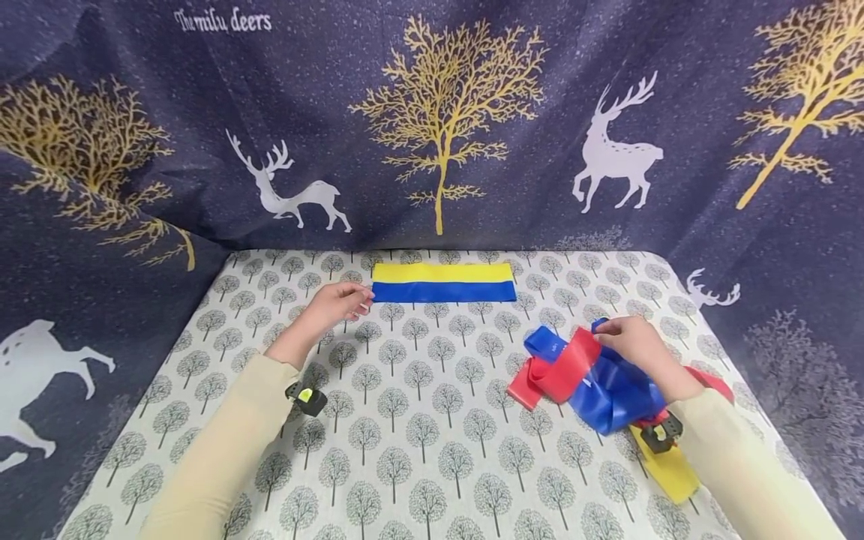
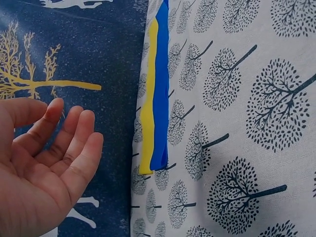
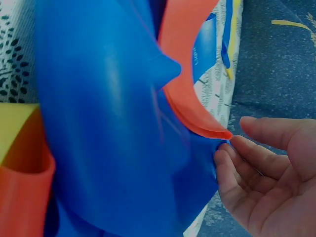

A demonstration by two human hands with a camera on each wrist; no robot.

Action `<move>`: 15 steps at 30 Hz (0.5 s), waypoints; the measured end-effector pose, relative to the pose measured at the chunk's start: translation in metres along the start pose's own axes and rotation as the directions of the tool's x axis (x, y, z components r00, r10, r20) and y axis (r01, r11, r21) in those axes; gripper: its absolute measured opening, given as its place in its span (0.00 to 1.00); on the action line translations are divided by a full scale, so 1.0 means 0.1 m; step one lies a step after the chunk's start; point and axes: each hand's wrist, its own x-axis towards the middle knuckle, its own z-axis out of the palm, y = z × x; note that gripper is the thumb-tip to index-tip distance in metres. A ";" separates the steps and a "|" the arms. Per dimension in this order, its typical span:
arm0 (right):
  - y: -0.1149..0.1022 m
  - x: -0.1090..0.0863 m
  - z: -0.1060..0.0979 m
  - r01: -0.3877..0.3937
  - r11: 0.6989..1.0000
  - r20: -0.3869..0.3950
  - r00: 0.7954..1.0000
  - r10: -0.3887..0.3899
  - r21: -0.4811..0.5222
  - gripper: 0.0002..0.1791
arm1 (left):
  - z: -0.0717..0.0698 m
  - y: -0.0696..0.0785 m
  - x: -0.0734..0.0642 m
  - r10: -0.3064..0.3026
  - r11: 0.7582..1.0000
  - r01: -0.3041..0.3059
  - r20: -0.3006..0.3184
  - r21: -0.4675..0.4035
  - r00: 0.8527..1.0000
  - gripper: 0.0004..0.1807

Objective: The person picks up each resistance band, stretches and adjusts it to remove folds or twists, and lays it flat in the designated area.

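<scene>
At the back of the table a yellow band (image 1: 442, 272) and a blue band (image 1: 442, 292) lie flat, one along the other. My left hand (image 1: 343, 301) is at their left end, its fingers loosely bent; in the left wrist view it holds nothing. To the right is a loose heap with a looped blue band (image 1: 610, 397), a red band (image 1: 565, 369) and a yellow band (image 1: 668, 466). My right hand (image 1: 637, 345) reaches over this heap. Its fingertips (image 3: 223, 157) touch the bands' edges, with the thumb standing apart from the index finger.
A white tablecloth (image 1: 405, 450) printed with grey trees covers the table. Behind it hangs a dark blue cloth (image 1: 513, 172) with deer and golden trees. A small black device (image 1: 309, 399) sits on the left wrist, another (image 1: 661, 433) on the right.
</scene>
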 end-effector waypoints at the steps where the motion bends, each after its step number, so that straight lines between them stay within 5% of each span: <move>1: 0.00 0.00 0.01 -0.004 1.000 0.002 1.000 0.004 0.003 0.17 | 0.00 0.00 -0.01 0.002 1.000 -0.002 0.002 -0.002 1.000 0.21; 15: 0.02 0.05 0.04 -0.008 0.999 -0.015 1.000 0.008 -0.031 0.10 | -0.03 0.03 -0.11 0.033 0.999 -0.033 0.017 0.017 0.999 0.22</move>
